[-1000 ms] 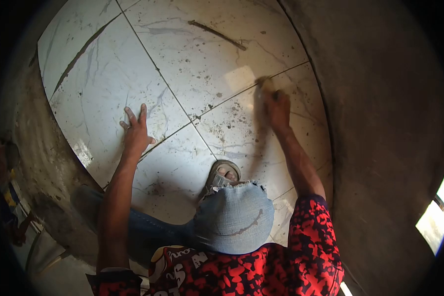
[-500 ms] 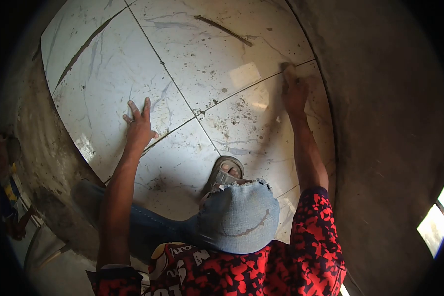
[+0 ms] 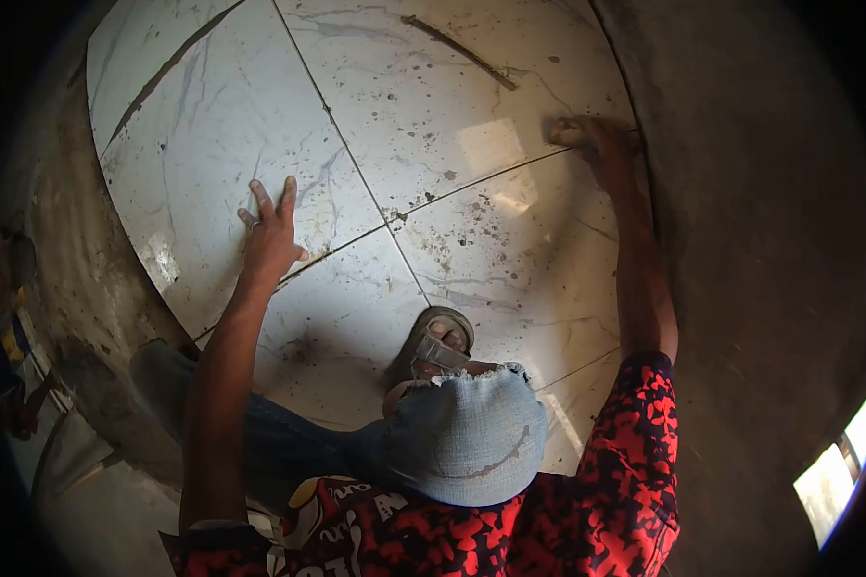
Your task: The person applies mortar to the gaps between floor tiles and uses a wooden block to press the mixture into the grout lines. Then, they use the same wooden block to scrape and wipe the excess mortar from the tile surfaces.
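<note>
My left hand (image 3: 273, 236) rests on the white marbled floor tiles (image 3: 207, 183), its fingers spread and nothing held. Over by the right edge of the tiles, my right hand (image 3: 601, 151) is closed, close to the joint line between two tiles. Its fingers are bent and somewhat blurred. A small dark shape shows at the fingertips, but I cannot make out what it is. Dark joint lines cross near the middle of the floor, with grey specks of dirt scattered around them.
A thin dark strip (image 3: 460, 52) lies on the far tile. My sandalled foot (image 3: 443, 337) stands on the tiles below the crossing joints, with my denim-covered knee (image 3: 467, 438) above it. Rough dark surfaces border the tiles on the left and right.
My right hand has shifted right along the joint toward the tile edge, and its forearm has swung outward. My left hand stays on the tile. The view has tilted slightly.
</note>
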`<move>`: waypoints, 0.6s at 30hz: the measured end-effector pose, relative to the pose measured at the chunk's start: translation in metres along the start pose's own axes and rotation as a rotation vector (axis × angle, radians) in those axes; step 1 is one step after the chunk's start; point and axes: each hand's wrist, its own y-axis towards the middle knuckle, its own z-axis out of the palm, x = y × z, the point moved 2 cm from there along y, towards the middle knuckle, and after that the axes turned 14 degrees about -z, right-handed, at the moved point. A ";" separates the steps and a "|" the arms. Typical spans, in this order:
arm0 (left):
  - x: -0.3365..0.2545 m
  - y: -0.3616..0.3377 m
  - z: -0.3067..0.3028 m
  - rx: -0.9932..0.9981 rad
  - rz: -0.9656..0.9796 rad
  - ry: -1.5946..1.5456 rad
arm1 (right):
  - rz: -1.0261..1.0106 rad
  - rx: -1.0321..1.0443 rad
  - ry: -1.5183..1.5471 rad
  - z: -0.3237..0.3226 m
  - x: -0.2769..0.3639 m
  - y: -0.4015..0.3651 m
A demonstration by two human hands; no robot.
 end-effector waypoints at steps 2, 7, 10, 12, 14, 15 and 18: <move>0.000 -0.001 0.002 -0.003 0.007 -0.006 | -0.167 0.107 -0.094 0.015 0.025 0.004; -0.002 -0.003 -0.002 -0.015 0.019 0.001 | -0.329 0.115 -0.143 0.027 -0.006 0.009; -0.001 -0.002 0.000 -0.014 0.016 -0.031 | -0.110 0.041 0.044 0.004 0.001 0.010; 0.002 0.002 0.004 -0.031 -0.001 -0.055 | -0.335 0.075 -0.129 0.029 0.004 0.010; 0.003 0.000 0.012 -0.054 -0.007 -0.083 | -0.363 0.202 -0.322 0.069 0.071 0.006; 0.005 0.003 0.017 -0.086 0.010 -0.076 | -0.372 0.192 -0.330 0.070 0.085 0.009; 0.003 0.003 0.005 -0.083 0.022 -0.051 | -0.195 0.084 -0.232 0.064 0.086 0.022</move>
